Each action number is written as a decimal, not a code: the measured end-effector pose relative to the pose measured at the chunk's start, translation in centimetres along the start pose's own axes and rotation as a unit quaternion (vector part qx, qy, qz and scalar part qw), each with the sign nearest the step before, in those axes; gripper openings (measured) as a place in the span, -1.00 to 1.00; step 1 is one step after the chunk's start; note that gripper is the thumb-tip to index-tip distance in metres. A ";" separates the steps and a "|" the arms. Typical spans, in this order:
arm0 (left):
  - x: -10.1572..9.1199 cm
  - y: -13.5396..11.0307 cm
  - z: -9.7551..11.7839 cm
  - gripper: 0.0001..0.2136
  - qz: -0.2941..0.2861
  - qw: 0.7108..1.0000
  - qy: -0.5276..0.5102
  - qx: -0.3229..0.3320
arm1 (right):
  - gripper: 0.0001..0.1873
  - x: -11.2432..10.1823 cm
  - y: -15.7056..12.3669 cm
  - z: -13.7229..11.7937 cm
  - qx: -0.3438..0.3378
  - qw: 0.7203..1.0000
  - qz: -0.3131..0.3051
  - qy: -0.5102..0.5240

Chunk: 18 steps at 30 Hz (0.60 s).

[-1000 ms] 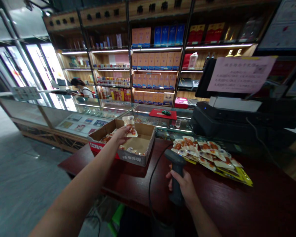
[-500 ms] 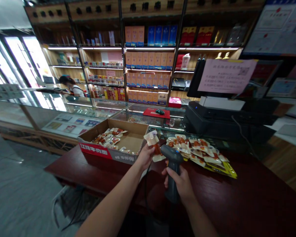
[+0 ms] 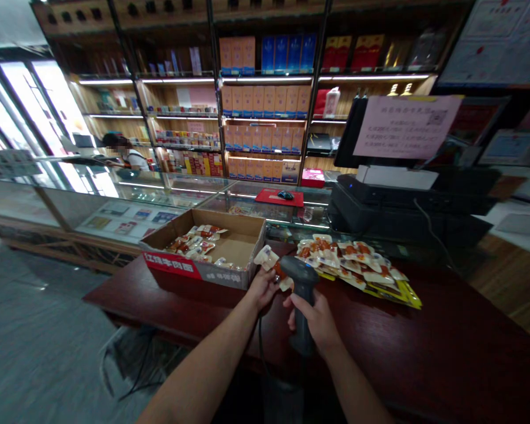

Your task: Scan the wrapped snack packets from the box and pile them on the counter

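My left hand [image 3: 264, 288] grips a vacuum-sealed snack packet [image 3: 267, 257], pale at the top with reddish-brown food showing lower down. My right hand [image 3: 315, 318] is wrapped round the handle of a dark grey barcode scanner [image 3: 301, 271]. The scanner's head is close to the packet and covers part of its right side. Left of my hands stands an open cardboard box [image 3: 218, 281] with several similar packets [image 3: 198, 242] inside. To the right, more packets [image 3: 348, 259] lie in a pile on yellow packaging [image 3: 408, 294].
The dark red table [image 3: 380, 353] carries the box and the pile. Behind it are a glass counter [image 3: 242, 191], a mouse [image 3: 285, 195] on a red mat, and a black printer-like machine [image 3: 380, 206] below a screen with a pink notice [image 3: 406, 126]. Another person [image 3: 135, 158] is far left.
The packet in my left hand has tilted and moved slightly down and left. The scanner has shifted a little left with my right hand. The view has tipped slightly.
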<state>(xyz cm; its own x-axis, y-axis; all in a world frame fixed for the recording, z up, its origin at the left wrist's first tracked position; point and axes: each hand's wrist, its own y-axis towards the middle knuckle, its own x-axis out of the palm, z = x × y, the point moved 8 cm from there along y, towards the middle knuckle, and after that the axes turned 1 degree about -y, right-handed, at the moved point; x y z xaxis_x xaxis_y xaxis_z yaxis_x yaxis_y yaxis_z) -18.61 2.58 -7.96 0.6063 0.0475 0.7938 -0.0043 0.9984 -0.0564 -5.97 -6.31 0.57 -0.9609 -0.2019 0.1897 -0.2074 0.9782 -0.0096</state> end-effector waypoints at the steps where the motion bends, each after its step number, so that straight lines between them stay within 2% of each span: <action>1: 0.0 -0.1 0.0 -0.69 0.000 1.000 -0.003 -0.001 | -0.57 0.1 0.0 -0.1 -0.001 1.000 0.001 -0.002; 8: 0.3 -0.3 0.1 -0.69 -0.002 1.000 -0.002 0.000 | -0.65 0.2 0.2 0.0 0.006 1.000 0.008 -0.030; 14: 0.9 0.1 -0.2 -0.51 -0.061 0.998 0.032 -0.006 | -0.68 0.0 0.4 0.3 0.006 0.999 0.011 -0.034; 18: 0.8 0.0 0.0 -0.49 -0.043 0.998 0.035 -0.005 | -0.68 -0.3 0.4 0.3 0.005 1.000 0.017 -0.023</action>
<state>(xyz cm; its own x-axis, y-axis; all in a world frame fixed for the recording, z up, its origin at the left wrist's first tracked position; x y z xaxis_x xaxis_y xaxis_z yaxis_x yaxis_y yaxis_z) -18.08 2.65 -7.33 0.6582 -0.0406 0.7518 0.0572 0.9984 0.0039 -5.78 -5.88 0.21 -0.9747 -0.1717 0.1434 -0.1770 0.9839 -0.0253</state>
